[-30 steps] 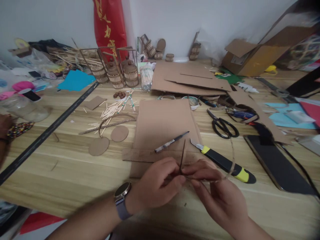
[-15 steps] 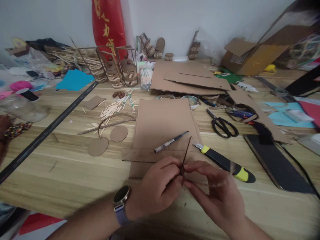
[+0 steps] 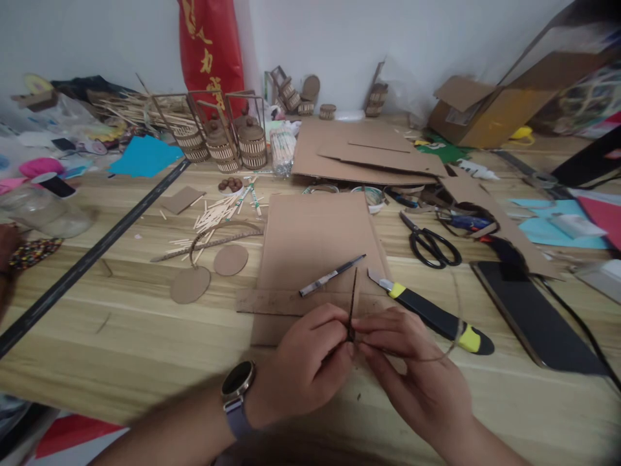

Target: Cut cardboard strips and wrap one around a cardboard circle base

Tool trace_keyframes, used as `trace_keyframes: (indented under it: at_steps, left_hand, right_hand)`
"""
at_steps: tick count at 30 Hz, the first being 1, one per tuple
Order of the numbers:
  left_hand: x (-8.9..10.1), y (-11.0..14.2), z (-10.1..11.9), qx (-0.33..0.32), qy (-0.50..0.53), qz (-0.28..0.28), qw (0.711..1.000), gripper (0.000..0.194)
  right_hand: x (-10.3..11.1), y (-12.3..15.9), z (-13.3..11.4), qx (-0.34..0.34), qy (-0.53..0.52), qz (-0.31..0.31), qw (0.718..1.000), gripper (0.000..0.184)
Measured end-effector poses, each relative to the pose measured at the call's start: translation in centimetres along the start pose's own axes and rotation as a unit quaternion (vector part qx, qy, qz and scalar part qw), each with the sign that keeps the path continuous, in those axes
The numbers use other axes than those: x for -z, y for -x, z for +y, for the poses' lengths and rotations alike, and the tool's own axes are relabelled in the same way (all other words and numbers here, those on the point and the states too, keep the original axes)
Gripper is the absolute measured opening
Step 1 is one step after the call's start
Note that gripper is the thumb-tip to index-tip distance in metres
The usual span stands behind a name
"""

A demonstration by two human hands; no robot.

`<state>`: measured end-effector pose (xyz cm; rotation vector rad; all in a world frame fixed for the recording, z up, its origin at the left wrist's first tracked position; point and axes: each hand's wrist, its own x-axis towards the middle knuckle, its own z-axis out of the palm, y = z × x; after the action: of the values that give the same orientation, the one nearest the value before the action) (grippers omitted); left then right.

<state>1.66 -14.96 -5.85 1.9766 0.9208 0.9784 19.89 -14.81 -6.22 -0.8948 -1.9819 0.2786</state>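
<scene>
Your left hand (image 3: 313, 359) and right hand (image 3: 422, 372) nearly meet, both pinching a thin brown strip (image 3: 354, 298) at the near side of the cardboard sheet (image 3: 315, 233), likely steadying it, with pen (image 3: 332, 275) on and utility knife (image 3: 431, 314) right of that sheet, seemingly for reach.

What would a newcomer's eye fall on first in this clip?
Probably the tall red bag or banner with gold characters against the back wall. Next, the black-and-yellow utility knife, blade exposed, lying just beyond the right hand. Then, at lower centre, the thin brown strip pinched between that hand and the left hand.
</scene>
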Motion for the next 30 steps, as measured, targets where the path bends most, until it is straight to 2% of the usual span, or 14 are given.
trace_keyframes:
  at_steps: [3, 7, 11, 13, 17, 19, 24, 30]
  left_hand:
    - [0.04, -0.06, 0.06, 0.000, 0.003, -0.002, 1.000, 0.019]
    - [0.22, -0.08, 0.01, -0.003, 0.009, -0.007, 1.000, 0.020]
    - [0.40, -0.16, -0.03, -0.009, 0.027, -0.034, 0.999, 0.022]
    - [0.47, -0.29, -0.05, -0.002, 0.037, -0.041, 0.998, 0.023]
    - [0.58, -0.52, -0.16, 0.071, 0.056, -0.053, 0.994, 0.033]
    - [0.58, -0.53, -0.20, 0.083, 0.057, -0.058, 0.993, 0.034]
    - [0.36, -0.27, -0.18, 0.029, 0.044, -0.028, 0.998, 0.025]
    - [0.05, -0.09, -0.21, 0.002, 0.016, -0.003, 1.000, 0.022]
  right_hand:
    - [0.08, 0.10, 0.04, -0.028, -0.010, -0.003, 1.000, 0.013]
    - [0.27, 0.11, 0.05, -0.093, -0.088, 0.021, 0.992, 0.012]
    - [0.35, 0.11, 0.15, -0.149, -0.128, 0.024, 0.980, 0.011]
    - [0.33, 0.10, 0.20, -0.136, -0.118, 0.017, 0.983, 0.010]
    - [0.24, -0.04, 0.10, -0.018, -0.060, 0.007, 0.998, 0.014]
    - [0.14, -0.05, 0.03, 0.015, -0.038, 0.008, 0.999, 0.016]
    - [-0.29, 0.35, 0.12, -0.035, -0.047, 0.028, 0.998, 0.021]
    - [-0.16, 0.09, 0.12, -0.006, -0.015, 0.000, 1.000, 0.013]
